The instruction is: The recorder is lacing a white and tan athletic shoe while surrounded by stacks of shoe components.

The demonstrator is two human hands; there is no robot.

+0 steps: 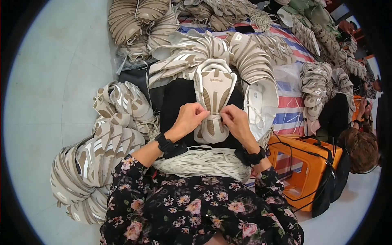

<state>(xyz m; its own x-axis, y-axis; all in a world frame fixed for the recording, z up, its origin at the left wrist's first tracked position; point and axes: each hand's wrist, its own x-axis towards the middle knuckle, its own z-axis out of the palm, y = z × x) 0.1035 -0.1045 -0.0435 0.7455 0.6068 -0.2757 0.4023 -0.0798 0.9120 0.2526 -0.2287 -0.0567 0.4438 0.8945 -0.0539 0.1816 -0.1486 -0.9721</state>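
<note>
A beige and tan shoe upper [216, 94] rests on my lap, its tongue facing up and its toe pointing toward me. Across the lower end of the tongue runs a pale shoelace [213, 117]. My left hand [190, 118] pinches that lace at the left edge of the upper, thumb and fingertips together. On the opposite edge, my right hand [238, 123] closes on the lace in the same way. A thick bundle of pale laces [200, 162] lies across my lap below both wrists.
Nested shoe uppers curve beyond my knees [255, 61] and pile up at my left [94, 163]. An orange plastic stool [292, 179] with black straps stands at my right. A striped sheet [286, 110] covers the floor there. Another person [359, 147] sits at far right.
</note>
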